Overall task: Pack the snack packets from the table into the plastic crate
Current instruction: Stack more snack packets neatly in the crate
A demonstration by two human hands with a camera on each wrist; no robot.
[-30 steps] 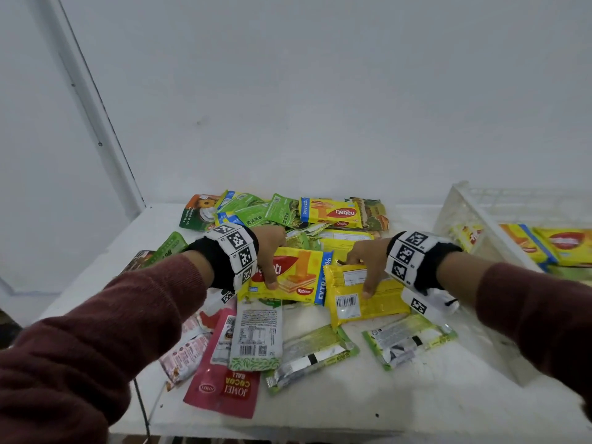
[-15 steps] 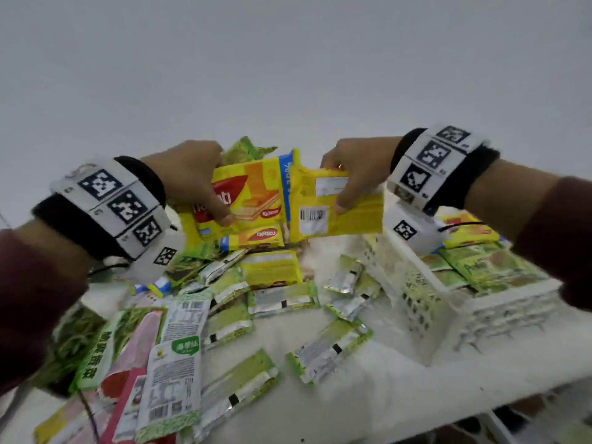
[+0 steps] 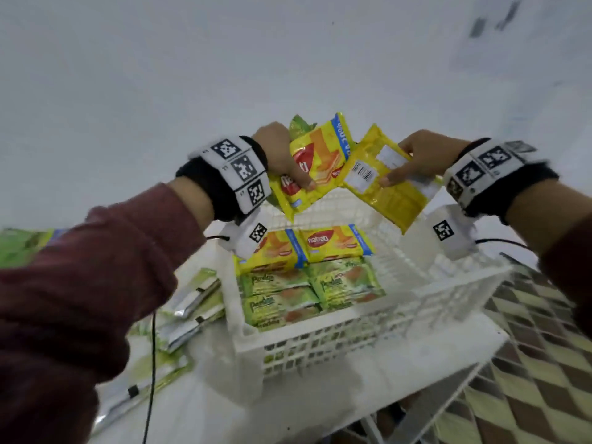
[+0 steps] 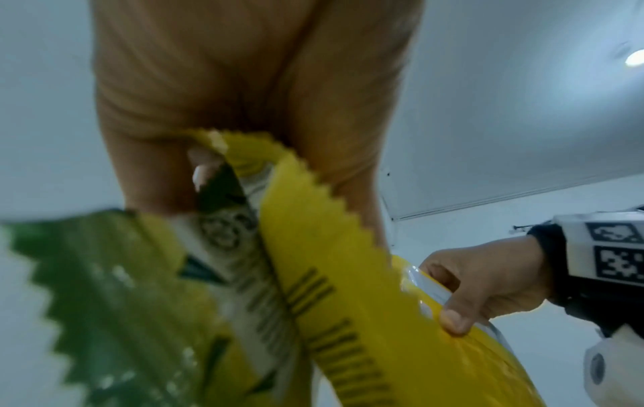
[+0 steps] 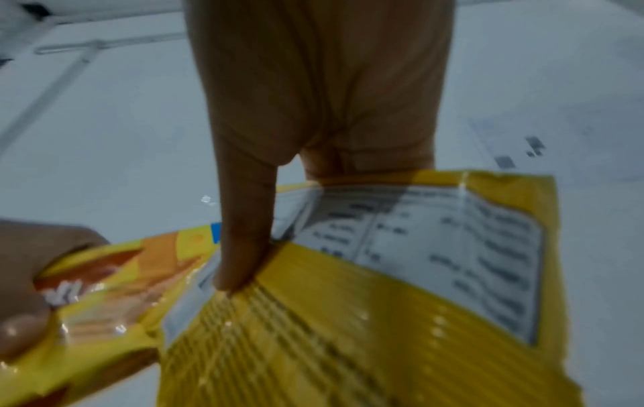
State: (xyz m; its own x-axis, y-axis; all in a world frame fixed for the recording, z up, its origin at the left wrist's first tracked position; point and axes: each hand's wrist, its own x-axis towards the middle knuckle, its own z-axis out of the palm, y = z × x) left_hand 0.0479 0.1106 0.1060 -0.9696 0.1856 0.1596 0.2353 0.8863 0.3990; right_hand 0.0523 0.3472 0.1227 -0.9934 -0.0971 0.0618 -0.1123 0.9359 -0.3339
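Above the plastic crate [image 3: 378, 318], both hands have carried their packets over from the table pile. The left hand [image 3: 282, 155] grips yellow wafer packets [image 3: 315, 163], long axis tilting down-left; the right hand [image 3: 416, 158] pinches a yellow packet [image 3: 381, 187], barcode side showing, slanting down-right.

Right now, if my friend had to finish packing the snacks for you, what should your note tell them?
Left hand: grips a bunch of yellow wafer packets plus a green one, above the crate.
Right hand: pinches one yellow packet, barcode side up, also over the crate.
Done: yellow packets and green packets lie in rows in the crate's left half.
Left: lower both handfuls in, then fetch the green sachets lying on the table.
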